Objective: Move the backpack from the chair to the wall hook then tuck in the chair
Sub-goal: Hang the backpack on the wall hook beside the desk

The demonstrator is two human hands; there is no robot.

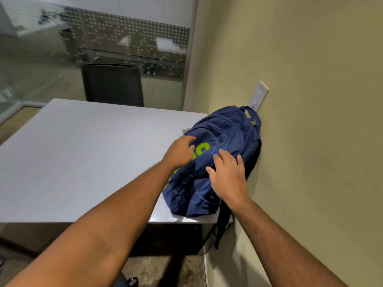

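Observation:
A navy blue backpack [226,139] with green lettering hangs against the beige wall, its top loop over the white wall hook [259,96]. Its lower part rests on the right edge of the grey table [72,162], and a strap dangles below. My left hand [180,152] lies on the bag's left side with fingers curled, near the lettering. My right hand [228,175] rests flat on the front of the bag, fingers spread. A black chair [113,84] stands at the far side of the table. Part of a dark chair base [126,281] shows at the bottom edge.
A glass partition with a dotted pattern [124,38] runs behind the table. The beige wall [310,141] fills the right side. Carpeted floor [165,270] lies below the table's near edge.

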